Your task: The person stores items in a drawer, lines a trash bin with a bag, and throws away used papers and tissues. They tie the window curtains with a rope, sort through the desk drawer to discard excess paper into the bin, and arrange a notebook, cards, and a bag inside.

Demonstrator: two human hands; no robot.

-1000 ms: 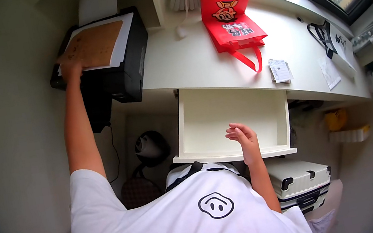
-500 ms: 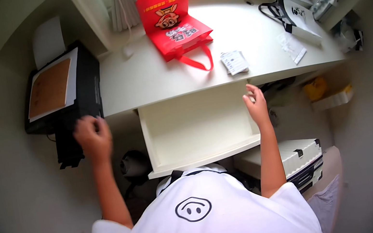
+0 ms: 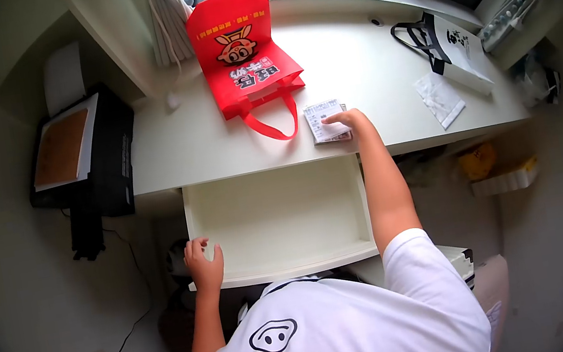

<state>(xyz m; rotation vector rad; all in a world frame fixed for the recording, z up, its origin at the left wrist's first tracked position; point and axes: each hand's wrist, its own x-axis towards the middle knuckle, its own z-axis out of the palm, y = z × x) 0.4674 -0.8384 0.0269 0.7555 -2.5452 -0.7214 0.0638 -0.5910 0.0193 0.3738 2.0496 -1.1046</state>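
Observation:
My right hand (image 3: 350, 123) reaches over the desk (image 3: 368, 74), its fingers on the right side of a small stack of printed papers (image 3: 322, 118) near the front edge. The thumb and fingers look closed on the stack, which still rests on the desk. My left hand (image 3: 205, 263) hovers at the left front corner of an open, empty-looking drawer (image 3: 289, 273), fingers apart and curled, holding nothing. Just behind the papers, to the left, is a red bag (image 3: 240, 72) with its handle hanging toward the front.
A black printer (image 3: 116, 147) with a brown envelope (image 3: 61, 148) on top is at the left. At the desk's right lie a white bag with black handles (image 3: 461, 48) and a crumpled white paper (image 3: 440, 99). A light suitcase (image 3: 457, 259) is below right.
My left hand has gone from the envelope on the printer to the drawer's left front corner. My right hand has moved from above the drawer up to the papers. The view has shifted.

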